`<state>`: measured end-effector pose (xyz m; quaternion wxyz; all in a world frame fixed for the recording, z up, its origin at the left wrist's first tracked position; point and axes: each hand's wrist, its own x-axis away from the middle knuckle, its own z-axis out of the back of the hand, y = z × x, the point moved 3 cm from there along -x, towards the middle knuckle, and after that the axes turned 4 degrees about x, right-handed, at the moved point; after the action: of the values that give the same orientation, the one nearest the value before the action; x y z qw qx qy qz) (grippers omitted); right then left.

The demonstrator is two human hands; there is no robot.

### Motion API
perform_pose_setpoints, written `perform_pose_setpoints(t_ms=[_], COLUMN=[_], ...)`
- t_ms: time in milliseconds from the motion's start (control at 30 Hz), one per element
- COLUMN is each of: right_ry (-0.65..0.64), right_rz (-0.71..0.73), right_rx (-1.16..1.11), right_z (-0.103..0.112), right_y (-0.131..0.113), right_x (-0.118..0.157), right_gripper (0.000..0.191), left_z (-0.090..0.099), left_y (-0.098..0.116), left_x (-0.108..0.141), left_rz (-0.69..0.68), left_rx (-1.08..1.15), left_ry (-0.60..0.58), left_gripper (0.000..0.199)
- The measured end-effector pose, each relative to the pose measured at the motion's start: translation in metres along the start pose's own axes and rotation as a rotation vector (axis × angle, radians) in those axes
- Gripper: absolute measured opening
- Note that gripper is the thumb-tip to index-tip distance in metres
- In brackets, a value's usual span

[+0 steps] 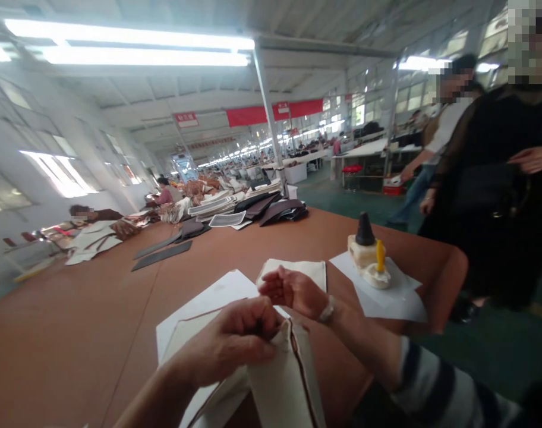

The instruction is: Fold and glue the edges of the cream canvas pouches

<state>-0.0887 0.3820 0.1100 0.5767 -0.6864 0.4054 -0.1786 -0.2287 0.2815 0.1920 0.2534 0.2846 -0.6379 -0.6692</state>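
On the view's clock face, a dark strip [161,255] lay toward eight o'clock on the brown table [97,321]. Near half past six, the left hand [235,336] had its thumb and fingers clamped on the upper edge of a cream piece [275,386], which was at six. Toward five, the right hand [298,291] had loosely bent fingers, side by side, palm turned open; whether they touched the piece, I could not tell. At four, a yellow handle [380,255] stood upright above white paper [405,300].
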Motion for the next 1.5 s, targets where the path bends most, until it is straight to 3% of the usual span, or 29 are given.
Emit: perform_pose_setpoints(t_ms=[67, 133, 200, 300, 433, 633, 800, 1000, 1167, 1333, 1500], right_ry=[-0.047, -0.155, -0.223, -0.207, -0.165, -0.151, -0.120, -0.057, 0.067, 0.129, 0.149], right_rz=[0.023, 0.037, -0.016, -0.083, -0.093, -0.086, -0.115, -0.115, -0.194, -0.156, -0.133], right_rx=[0.008, 0.108, 0.214, 0.313, 0.424, 0.646, 0.646, 0.597, 0.496, 0.709, 0.739], right_z=[0.005, 0.004, 0.001, 0.001, 0.001, -0.011, -0.015, -0.017, -0.016, -0.016, -0.017], right_y=[-0.021, -0.033, -0.034, -0.029, -0.034, -0.054, -0.058, -0.053, -0.046, -0.054, -0.058], right_x=[0.034, 0.067, 0.092, 0.110, 0.115, 0.115, 0.118, 0.123, 0.119, 0.115, 0.119], right_gripper=[0.067, 0.062, 0.052, 0.040, 0.030, 0.022, 0.022, 0.028, 0.044, 0.025, 0.013], left_z=[0.002, 0.003, 0.003, -0.001, -0.009, -0.019, -0.023, -0.032, -0.030, -0.032, -0.040], left_y=[-0.019, -0.032, -0.039, -0.046, -0.056, -0.065, -0.059, -0.057, -0.070, -0.060, -0.054], left_x=[-0.003, -0.006, -0.011, -0.015, -0.015, -0.017, -0.022, -0.026, -0.031, -0.034, -0.032], left_rz=[0.028, 0.036, 0.045, 0.117, 0.218, 0.203, 0.188, 0.179, 0.249, 0.203, 0.190], left_rx=[-0.032, -0.089, -0.154, -0.194, -0.061, 0.091, 0.154, 0.321, 0.202, -0.108, -0.217], left_ry=[-0.065, -0.098, -0.102, -0.094, -0.047, 0.073, 0.131, 0.151, 0.202, 0.218, 0.215], left_gripper=[0.023, 0.025, 0.025, 0.019, 0.021, 0.029, 0.035, 0.018, 0.023, 0.019, 0.023])
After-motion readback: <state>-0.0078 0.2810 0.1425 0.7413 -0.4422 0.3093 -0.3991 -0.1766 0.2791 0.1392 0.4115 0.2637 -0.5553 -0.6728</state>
